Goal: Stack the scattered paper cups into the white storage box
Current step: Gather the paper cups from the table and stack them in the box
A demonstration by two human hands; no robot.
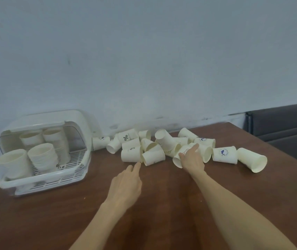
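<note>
A: Both hands were out over the table [162, 204], and the cups [162, 147] lay in a heap along the wall side, most of them tipped over.

B: And the right hand [193, 160]?

A: It lay on a fallen cup [180, 154] in the middle of the heap, fingers stretched along its side, thumb round the near side. It looked like a grasp, though blur made that hard to call.

B: The left?

A: The left hand [126, 184] held nothing. Its forefinger pointed at the nearest cup [131, 155], just short of it or barely touching.

B: The box?

A: The box [43, 181] stood at the left end of the table (lid raised), with four stacks [43, 156] upright on its slatted tray. One cup [252, 159] lay farthest right, mouth facing us.
</note>
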